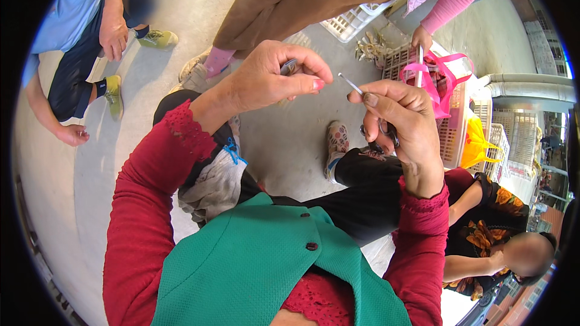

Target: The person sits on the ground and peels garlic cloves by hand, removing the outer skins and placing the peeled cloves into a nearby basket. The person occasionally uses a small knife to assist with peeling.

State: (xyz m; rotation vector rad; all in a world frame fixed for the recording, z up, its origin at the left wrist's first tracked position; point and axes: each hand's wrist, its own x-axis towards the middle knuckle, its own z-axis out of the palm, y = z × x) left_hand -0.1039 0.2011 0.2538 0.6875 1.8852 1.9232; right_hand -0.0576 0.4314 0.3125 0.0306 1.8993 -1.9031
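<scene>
Between the thumb and forefinger of my right hand is a thin metal pick with a small rounded tip, which looks like an ear pick. Dark metal pieces with a ring, possibly keys, sit against the curled fingers of the same hand. My left hand is curled around a small grey metal object, mostly hidden by the fingers. The pick's tip points at my left fingertips, with a small gap between. Both hands are raised above my lap.
A greyish cloth with blue string lies on my left thigh. White plastic crates stand at the right, with a pink-handled bag and a yellow bag. Seated people are ahead, another person is far left, and one is close right.
</scene>
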